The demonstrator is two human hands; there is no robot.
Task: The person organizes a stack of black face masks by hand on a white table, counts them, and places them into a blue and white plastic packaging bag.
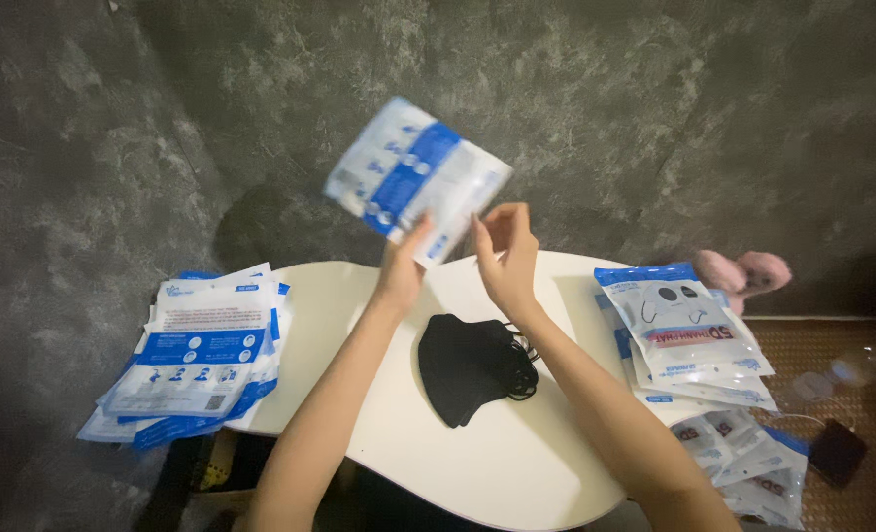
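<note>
Left hand point(402, 268) pinches blue-white pouch point(416, 179) | right hand point(507, 258) half-open, empty | black masks point(472, 366) at 6 o'clock, unpacked | filled pouches point(689, 335) at 3 | flat pouches point(202, 350) at 9

The left hand point(402, 266) holds up a blue and white pouch point(416, 179) by its lower edge, above the far side of the white table point(517, 463), and the right hand point(507, 254) is just beside it with the fingers half closed. On the table near the hands lies a stack of black masks point(468, 366). A pile of pouches point(200, 357) lies at the left edge and another pile point(689, 335) at the right, with a pink plush toy point(745, 272) behind it.
</note>
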